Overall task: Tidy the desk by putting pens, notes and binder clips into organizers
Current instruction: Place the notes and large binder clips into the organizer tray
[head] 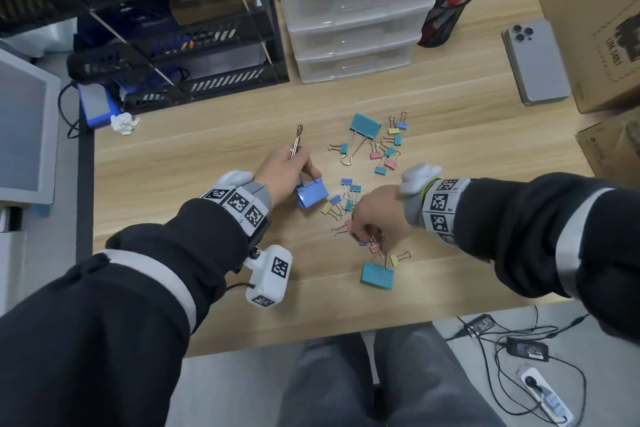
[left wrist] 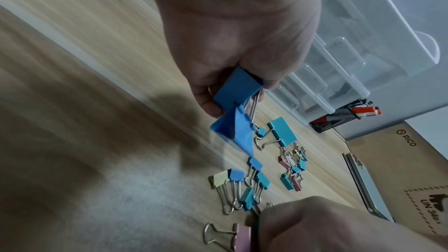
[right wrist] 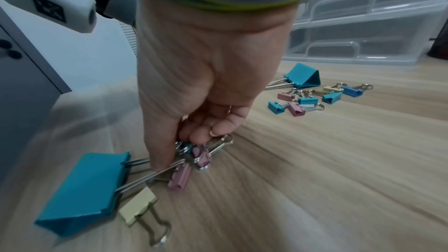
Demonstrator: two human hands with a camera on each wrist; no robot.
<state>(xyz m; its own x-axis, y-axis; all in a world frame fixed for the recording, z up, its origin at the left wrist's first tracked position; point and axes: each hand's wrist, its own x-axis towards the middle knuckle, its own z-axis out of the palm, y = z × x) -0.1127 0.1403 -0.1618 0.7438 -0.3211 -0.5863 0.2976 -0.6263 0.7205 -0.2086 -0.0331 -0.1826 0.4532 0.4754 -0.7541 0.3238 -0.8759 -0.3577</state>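
Binder clips [head: 386, 146] scattered, both hands gripping some

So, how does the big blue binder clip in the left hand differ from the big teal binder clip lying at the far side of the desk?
The big blue clip is blue; the far teal clip is teal. The blue one is gripped by the left hand, its body off the desk; the teal one lies flat, untouched. The blue one's wire handles stick out past the fingers; the teal one's lie on the desk toward the person. Both are large clips of similar shape.

Binder clips [head: 367, 163] on wooden desk [head: 207, 149]
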